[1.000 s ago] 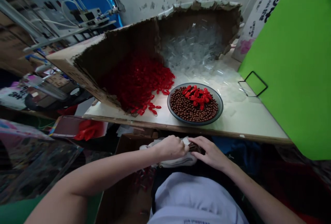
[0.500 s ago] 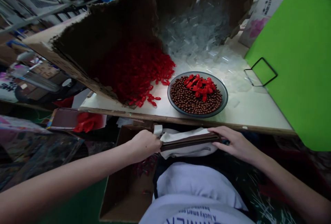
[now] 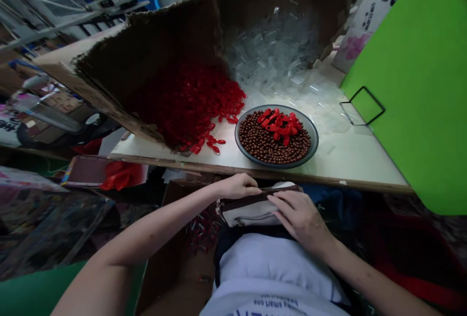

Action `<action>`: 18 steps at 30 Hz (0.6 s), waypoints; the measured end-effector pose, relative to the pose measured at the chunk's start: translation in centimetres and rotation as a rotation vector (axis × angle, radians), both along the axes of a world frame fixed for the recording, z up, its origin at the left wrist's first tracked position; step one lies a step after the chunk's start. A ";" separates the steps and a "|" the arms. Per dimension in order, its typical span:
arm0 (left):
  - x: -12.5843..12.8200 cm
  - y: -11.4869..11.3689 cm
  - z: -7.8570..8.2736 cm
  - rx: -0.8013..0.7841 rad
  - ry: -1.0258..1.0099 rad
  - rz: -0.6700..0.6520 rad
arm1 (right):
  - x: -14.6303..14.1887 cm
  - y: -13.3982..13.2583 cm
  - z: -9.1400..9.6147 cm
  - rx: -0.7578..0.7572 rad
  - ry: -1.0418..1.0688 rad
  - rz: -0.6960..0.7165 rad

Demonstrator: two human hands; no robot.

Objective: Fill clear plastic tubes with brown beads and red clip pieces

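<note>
A white bag (image 3: 246, 213) with brown trim and a zipped front pocket rests in my lap, just under the table edge. My left hand (image 3: 238, 186) is closed on its brown top edge, with the fingers pinched together near the middle. On the right part of the same edge, my right hand (image 3: 299, 215) grips with thumb and bent fingers. The inside of the bag is hidden. On the table in front stands a grey bowl (image 3: 314, 147) full of round brown beads (image 3: 260, 145), with several glossy red pieces (image 3: 281, 124) on top.
A torn cardboard box (image 3: 105, 87) lies open on the table (image 3: 365, 160), with heaped red pieces (image 3: 197, 102) and clear plastic pieces (image 3: 277, 48). A green panel (image 3: 412, 92) with a wire loop (image 3: 379, 112) stands at right. Below left is an open carton (image 3: 171, 267).
My left hand has moved right along the bag's top edge, and my right hand has moved left and nearer to me. They are now close together. The bag has tilted, showing its front pocket.
</note>
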State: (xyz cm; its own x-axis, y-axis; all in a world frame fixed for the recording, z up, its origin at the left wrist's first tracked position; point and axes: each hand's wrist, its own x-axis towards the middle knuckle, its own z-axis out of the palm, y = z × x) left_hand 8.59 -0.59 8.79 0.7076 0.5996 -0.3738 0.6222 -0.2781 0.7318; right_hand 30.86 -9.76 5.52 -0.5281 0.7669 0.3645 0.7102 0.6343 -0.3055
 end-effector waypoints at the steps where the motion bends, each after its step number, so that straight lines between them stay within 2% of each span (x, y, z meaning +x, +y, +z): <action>1: -0.1 0.0 0.1 -0.026 -0.018 0.045 | -0.6 0.1 0.0 0.003 -0.029 -0.024; 3: -0.1 -0.2 0.4 0.005 -0.044 0.105 | -1.4 0.5 0.0 -0.006 -0.093 -0.076; 6: 0.3 -0.7 1.2 0.167 -0.056 0.172 | -1.9 0.4 0.4 -0.057 -0.178 -0.071; 8: 0.6 -1.1 1.7 0.302 -0.035 0.227 | -1.7 -0.4 0.8 -0.106 -0.190 0.025; 11: 0.4 -1.8 2.5 0.443 -0.016 0.266 | -1.0 -2.6 1.1 -0.158 -0.161 0.275; 14: -0.1 -2.9 3.2 0.474 -0.008 0.252 | -0.7 -4.3 1.9 -0.225 -0.156 0.412; 18: -0.5 -4.4 3.9 0.460 0.030 0.253 | -1.9 -3.8 3.1 -0.348 -0.147 0.339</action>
State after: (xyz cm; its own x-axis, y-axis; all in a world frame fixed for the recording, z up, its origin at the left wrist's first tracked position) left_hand 8.11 -5.04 12.65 0.5121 0.8575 -0.0496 0.7307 -0.4046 0.5499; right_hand 28.93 -13.59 8.64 -0.7949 0.6064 0.0207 0.5337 0.7150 -0.4517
